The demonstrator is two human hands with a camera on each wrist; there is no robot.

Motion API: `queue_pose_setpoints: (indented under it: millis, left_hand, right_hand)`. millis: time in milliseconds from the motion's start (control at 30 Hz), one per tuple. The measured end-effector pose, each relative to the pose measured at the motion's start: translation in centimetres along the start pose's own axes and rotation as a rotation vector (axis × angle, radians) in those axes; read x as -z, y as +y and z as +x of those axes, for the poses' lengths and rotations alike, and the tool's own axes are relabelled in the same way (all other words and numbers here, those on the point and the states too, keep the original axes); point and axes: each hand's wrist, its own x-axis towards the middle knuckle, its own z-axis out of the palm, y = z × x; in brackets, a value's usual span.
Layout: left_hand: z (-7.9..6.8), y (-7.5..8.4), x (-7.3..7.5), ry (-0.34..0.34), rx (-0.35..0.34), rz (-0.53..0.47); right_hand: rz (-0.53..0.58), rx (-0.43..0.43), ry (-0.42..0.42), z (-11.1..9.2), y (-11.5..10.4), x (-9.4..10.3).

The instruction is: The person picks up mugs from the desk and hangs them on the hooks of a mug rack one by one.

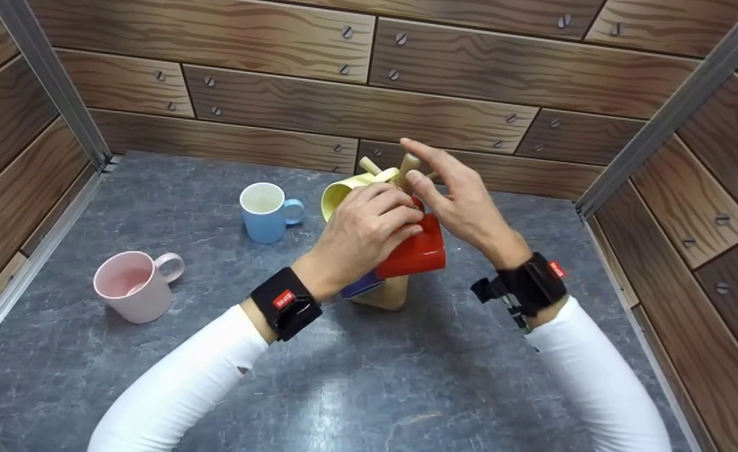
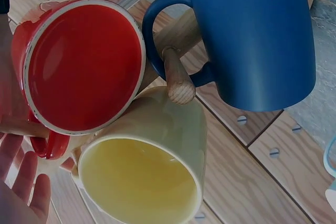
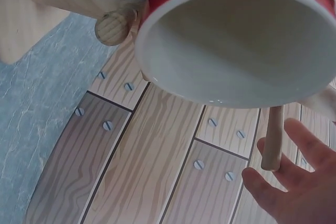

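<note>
A red mug (image 1: 416, 251) hangs tilted on a wooden mug stand (image 1: 394, 295), its white inside (image 3: 236, 45) facing the right wrist camera. My left hand (image 1: 369, 226) lies over the stand with its fingertips at the red mug's upper side, near the handle (image 2: 50, 148); its thumb is hidden. Fingers of that hand look loose in the left wrist view. My right hand (image 1: 463, 194) has its fingers extended beside a wooden peg (image 1: 408, 166), the thumb near it. A yellow mug (image 1: 344, 191) and a blue mug (image 2: 257, 45) also hang there.
A light blue mug (image 1: 265, 216) stands upright left of the stand. Farther left and nearer to me stands a pink mug (image 1: 135, 295). Wood-patterned walls (image 1: 281, 113) enclose the grey tabletop (image 1: 237, 389) at the back and sides.
</note>
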Motion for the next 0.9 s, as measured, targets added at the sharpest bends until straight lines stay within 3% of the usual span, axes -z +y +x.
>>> queue_pose_setpoints:
  millis: [333,900]
  left_hand:
    - [0.05,-0.11,-0.1,0.021,-0.008,-0.005]
    - [-0.16,-0.35,0.53,0.019,-0.026,-0.011]
  right_hand:
    - [-0.006,0.001,0.029,0.45,-0.12,-0.06]
    - [-0.112,-0.017,0.033,-0.01,-0.51,0.26]
